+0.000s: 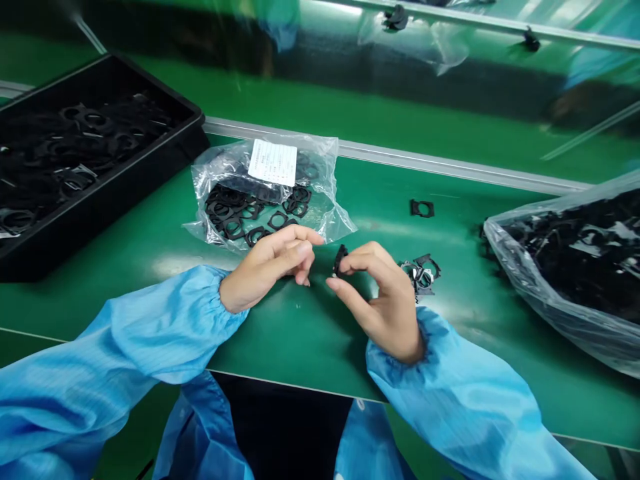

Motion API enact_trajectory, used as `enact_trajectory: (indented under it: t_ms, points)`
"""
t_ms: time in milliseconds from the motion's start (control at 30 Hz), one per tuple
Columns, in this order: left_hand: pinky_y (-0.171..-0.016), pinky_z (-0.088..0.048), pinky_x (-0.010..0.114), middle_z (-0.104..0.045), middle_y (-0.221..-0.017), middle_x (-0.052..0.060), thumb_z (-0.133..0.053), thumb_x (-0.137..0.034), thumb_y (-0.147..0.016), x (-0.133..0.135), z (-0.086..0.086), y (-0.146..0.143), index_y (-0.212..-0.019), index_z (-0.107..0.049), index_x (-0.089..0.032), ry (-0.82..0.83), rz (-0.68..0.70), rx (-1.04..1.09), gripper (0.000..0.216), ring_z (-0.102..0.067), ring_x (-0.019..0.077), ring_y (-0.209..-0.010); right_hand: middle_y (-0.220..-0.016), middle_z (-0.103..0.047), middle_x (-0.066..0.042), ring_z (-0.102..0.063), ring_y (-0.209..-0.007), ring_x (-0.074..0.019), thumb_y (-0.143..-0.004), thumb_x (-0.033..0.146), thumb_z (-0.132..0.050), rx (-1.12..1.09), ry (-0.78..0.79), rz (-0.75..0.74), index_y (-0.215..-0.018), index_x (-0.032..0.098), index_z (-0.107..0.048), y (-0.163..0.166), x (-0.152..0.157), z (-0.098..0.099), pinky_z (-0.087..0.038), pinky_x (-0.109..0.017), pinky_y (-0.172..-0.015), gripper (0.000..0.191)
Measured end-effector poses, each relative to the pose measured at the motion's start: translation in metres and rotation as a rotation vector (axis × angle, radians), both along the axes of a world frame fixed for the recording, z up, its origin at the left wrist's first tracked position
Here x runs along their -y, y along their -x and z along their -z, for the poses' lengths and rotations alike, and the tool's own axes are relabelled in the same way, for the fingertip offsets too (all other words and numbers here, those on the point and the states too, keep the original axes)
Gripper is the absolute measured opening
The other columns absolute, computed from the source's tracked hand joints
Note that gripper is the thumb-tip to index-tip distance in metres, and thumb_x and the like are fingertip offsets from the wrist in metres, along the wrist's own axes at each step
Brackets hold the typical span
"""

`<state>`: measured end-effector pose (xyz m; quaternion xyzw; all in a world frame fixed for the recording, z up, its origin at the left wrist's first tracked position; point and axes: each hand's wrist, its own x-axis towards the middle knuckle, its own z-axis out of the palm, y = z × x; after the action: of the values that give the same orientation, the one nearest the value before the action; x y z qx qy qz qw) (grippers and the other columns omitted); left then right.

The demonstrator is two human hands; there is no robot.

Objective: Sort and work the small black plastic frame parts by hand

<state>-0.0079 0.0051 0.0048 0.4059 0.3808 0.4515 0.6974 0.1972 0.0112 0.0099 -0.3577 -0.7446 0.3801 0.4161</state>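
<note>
My right hand (383, 293) pinches a small black plastic part (339, 260) between thumb and fingers, above the green table. The part is seen nearly edge-on, so its opening does not show. Facing it from the left is my left hand (275, 263), with the index finger stretched out and the other fingers loosely bent; I see nothing in it. Just behind the left hand lies a clear plastic bag (325, 193) with black ring-shaped frames (233, 227) inside and a white printed label (273, 162). Beside my right wrist rests a small pile of black frames (423, 273).
A deep black bin (165, 143) full of black parts stands at the left. On the right, a large open plastic bag (537, 287) holds many more. One single black frame (422, 209) lies farther back, before the metal rail (400, 167).
</note>
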Motion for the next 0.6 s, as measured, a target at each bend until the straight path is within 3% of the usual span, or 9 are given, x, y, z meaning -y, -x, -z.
enact_trajectory:
  t_ms: [100,233,333,433,533,600]
  points:
    - [-0.066,-0.056,0.023,-0.067,-0.076,0.000,-0.082,-0.045,-0.082,0.0028,0.0038,-0.0029,-0.103,-0.066,-0.016,-0.050,0.001,-0.072,0.040,-0.065,0.0113,-0.065,-0.088,-0.064,-0.005,-0.062,-0.081,-0.0199,-0.093,0.019,-0.071,0.184,-0.273,0.039,-0.097,0.021,-0.066,0.0000,0.0023,0.0036,-0.053,-0.034,-0.074,0.007]
    - [-0.063,-0.055,0.018,-0.067,-0.074,-0.002,-0.083,-0.023,-0.080,0.0054,0.0045,-0.0067,-0.088,-0.067,-0.015,-0.132,-0.037,-0.184,0.019,-0.066,0.0090,-0.065,-0.088,-0.066,-0.006,-0.063,-0.078,-0.0191,-0.095,0.020,-0.070,0.243,-0.313,-0.007,-0.102,0.022,-0.068,0.0014,0.0046,0.0057,-0.054,-0.032,-0.070,0.008]
    - [-0.064,-0.057,0.019,-0.068,-0.072,-0.002,-0.077,-0.018,-0.082,0.0040,0.0048,-0.0064,-0.084,-0.066,-0.015,-0.134,-0.033,-0.192,0.012,-0.070,0.0100,-0.064,-0.089,-0.067,-0.004,-0.065,-0.080,-0.0180,-0.092,0.018,-0.073,0.126,-0.228,0.074,-0.103,0.022,-0.068,0.0018,0.0045,0.0032,-0.057,-0.032,-0.074,0.013]
    - [-0.063,-0.057,0.019,-0.068,-0.072,-0.002,-0.076,-0.017,-0.082,0.0031,0.0067,-0.0051,-0.083,-0.065,-0.015,-0.145,-0.025,-0.212,0.011,-0.071,0.0106,-0.063,-0.090,-0.067,-0.003,-0.067,-0.082,-0.0173,-0.090,0.019,-0.074,-0.003,-0.023,0.168,-0.107,0.022,-0.067,0.0023,0.0028,0.0012,-0.059,-0.030,-0.075,0.019]
    - [-0.064,-0.057,0.019,-0.068,-0.074,-0.001,-0.074,-0.017,-0.084,0.0051,0.0085,-0.0053,-0.086,-0.067,-0.016,-0.224,-0.055,-0.257,0.007,-0.069,0.0102,-0.064,-0.088,-0.069,-0.002,-0.069,-0.079,-0.0162,-0.092,0.024,-0.072,-0.072,0.202,0.097,-0.101,0.021,-0.069,0.0035,0.0010,0.0019,-0.059,-0.028,-0.073,0.009]
    - [-0.066,-0.058,0.019,-0.069,-0.078,0.000,-0.074,-0.016,-0.084,0.0069,0.0084,-0.0056,-0.090,-0.069,-0.017,-0.306,-0.107,-0.306,0.007,-0.069,0.0103,-0.069,-0.086,-0.070,-0.003,-0.069,-0.077,-0.0158,-0.094,0.025,-0.070,-0.085,0.252,0.065,-0.091,0.020,-0.069,0.0042,0.0008,0.0028,-0.059,-0.027,-0.071,0.006]
